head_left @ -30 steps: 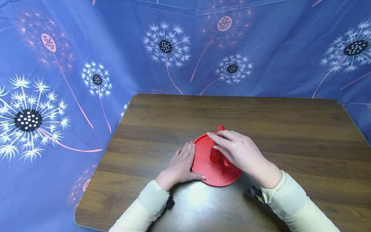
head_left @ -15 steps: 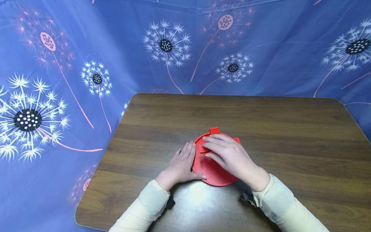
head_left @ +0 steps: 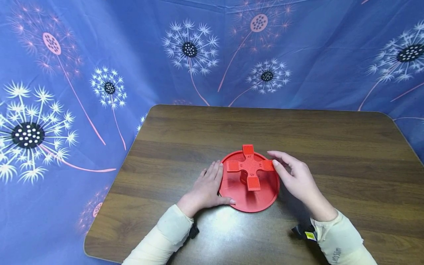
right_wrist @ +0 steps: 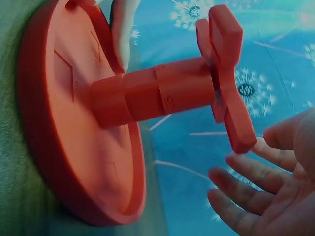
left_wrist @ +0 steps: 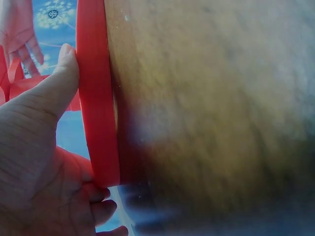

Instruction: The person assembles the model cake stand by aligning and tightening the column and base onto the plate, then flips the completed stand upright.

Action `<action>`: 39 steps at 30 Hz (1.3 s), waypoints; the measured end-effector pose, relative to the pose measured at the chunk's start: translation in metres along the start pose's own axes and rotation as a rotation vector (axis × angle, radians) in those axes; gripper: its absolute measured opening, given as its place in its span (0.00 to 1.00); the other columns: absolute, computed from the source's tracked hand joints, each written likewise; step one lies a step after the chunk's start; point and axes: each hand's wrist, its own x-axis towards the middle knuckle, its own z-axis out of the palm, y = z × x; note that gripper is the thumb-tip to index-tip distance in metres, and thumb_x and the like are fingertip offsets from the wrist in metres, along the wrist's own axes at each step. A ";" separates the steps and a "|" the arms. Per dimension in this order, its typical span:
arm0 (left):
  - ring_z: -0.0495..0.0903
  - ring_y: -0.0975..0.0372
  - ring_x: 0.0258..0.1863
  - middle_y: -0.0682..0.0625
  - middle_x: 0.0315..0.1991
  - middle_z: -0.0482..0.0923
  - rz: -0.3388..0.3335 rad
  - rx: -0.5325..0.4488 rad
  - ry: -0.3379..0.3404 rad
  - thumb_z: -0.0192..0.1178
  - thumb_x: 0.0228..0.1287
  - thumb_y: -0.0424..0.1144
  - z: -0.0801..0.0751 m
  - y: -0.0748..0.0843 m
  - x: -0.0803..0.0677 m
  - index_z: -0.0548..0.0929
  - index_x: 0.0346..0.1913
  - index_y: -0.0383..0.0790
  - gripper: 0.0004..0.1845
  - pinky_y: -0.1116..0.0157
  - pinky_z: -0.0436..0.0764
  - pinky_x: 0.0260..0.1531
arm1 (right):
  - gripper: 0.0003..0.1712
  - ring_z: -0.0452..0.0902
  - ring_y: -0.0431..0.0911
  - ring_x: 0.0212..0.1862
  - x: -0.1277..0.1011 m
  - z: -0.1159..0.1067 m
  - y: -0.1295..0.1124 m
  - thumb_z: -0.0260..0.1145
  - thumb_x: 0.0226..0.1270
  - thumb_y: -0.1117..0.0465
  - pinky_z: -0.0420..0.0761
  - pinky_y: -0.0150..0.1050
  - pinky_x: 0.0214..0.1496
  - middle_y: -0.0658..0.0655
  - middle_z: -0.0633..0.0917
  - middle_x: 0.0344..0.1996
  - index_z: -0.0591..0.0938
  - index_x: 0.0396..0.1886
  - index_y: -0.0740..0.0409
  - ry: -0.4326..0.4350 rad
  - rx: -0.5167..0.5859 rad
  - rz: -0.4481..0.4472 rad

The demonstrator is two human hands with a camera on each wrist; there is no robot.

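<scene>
A red round base disc (head_left: 261,198) lies flat on the wooden table, with a short red post (right_wrist: 152,93) standing up from its middle. A red cross-shaped piece (head_left: 250,166) sits on top of the post, with small numbers on its arms. My left hand (head_left: 207,187) lies flat beside the disc, its straight fingers along the left rim and its thumb pressed against the front-left rim (left_wrist: 96,98). My right hand (head_left: 294,176) hovers just right of the cross with relaxed, spread fingers. Its fingertips (right_wrist: 266,142) are close to the right arm of the cross (right_wrist: 226,73) and hold nothing.
The brown wooden table (head_left: 331,147) has rounded corners and ends at a near edge by my sleeves. A blue cloth printed with dandelions (head_left: 82,73) hangs behind the table and on both sides. Small black wrist mounts (head_left: 303,232) show by the sleeve cuffs.
My right hand has lifted off the cross piece and drawn back to the right, uncovering it on the post. The left hand and the disc have stayed where they were.
</scene>
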 end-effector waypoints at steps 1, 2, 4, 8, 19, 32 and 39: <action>0.41 0.53 0.67 0.41 0.68 0.41 0.001 0.003 0.001 0.46 0.36 0.78 0.000 0.000 0.000 0.45 0.68 0.34 0.63 0.52 0.51 0.61 | 0.18 0.75 0.36 0.43 -0.001 -0.001 0.002 0.57 0.61 0.66 0.71 0.21 0.42 0.53 0.79 0.46 0.76 0.52 0.53 -0.019 0.035 0.016; 0.40 0.53 0.67 0.41 0.68 0.40 0.001 0.005 -0.001 0.45 0.36 0.78 0.000 0.000 0.000 0.45 0.68 0.34 0.63 0.52 0.51 0.61 | 0.18 0.74 0.35 0.44 -0.003 -0.002 0.003 0.57 0.61 0.66 0.70 0.21 0.42 0.54 0.79 0.47 0.75 0.53 0.53 -0.037 0.070 0.032; 0.40 0.54 0.67 0.41 0.69 0.40 -0.002 0.010 -0.008 0.45 0.36 0.79 0.000 0.000 0.000 0.44 0.68 0.35 0.63 0.52 0.51 0.61 | 0.20 0.73 0.36 0.48 -0.005 -0.003 0.004 0.56 0.62 0.66 0.71 0.21 0.44 0.56 0.78 0.49 0.73 0.54 0.54 -0.076 0.142 0.049; 0.39 0.54 0.67 0.41 0.69 0.39 -0.002 0.003 -0.016 0.45 0.36 0.78 -0.001 0.001 0.000 0.43 0.68 0.35 0.63 0.53 0.51 0.61 | 0.22 0.73 0.40 0.49 -0.007 -0.005 0.006 0.57 0.61 0.67 0.72 0.23 0.45 0.57 0.77 0.50 0.71 0.57 0.53 -0.124 0.220 0.063; 0.38 0.54 0.67 0.42 0.69 0.38 -0.008 -0.006 -0.028 0.46 0.36 0.78 -0.001 0.001 0.000 0.42 0.68 0.35 0.64 0.53 0.50 0.61 | 0.23 0.77 0.40 0.43 -0.017 -0.007 0.007 0.60 0.59 0.62 0.76 0.27 0.38 0.52 0.79 0.47 0.72 0.56 0.49 -0.168 0.160 0.099; 0.39 0.54 0.67 0.42 0.69 0.40 -0.021 -0.015 -0.028 0.48 0.37 0.77 -0.003 0.003 -0.002 0.44 0.68 0.35 0.63 0.53 0.50 0.61 | 0.22 0.79 0.40 0.37 -0.028 -0.010 -0.013 0.67 0.50 0.67 0.76 0.27 0.38 0.50 0.83 0.37 0.77 0.48 0.57 -0.150 0.133 0.051; 0.39 0.54 0.67 0.42 0.69 0.39 -0.010 -0.027 -0.010 0.47 0.35 0.78 0.000 0.003 -0.001 0.43 0.68 0.35 0.64 0.52 0.52 0.61 | 0.23 0.79 0.36 0.33 -0.034 0.000 -0.001 0.71 0.46 0.64 0.76 0.31 0.35 0.45 0.83 0.35 0.79 0.46 0.51 -0.142 0.145 0.000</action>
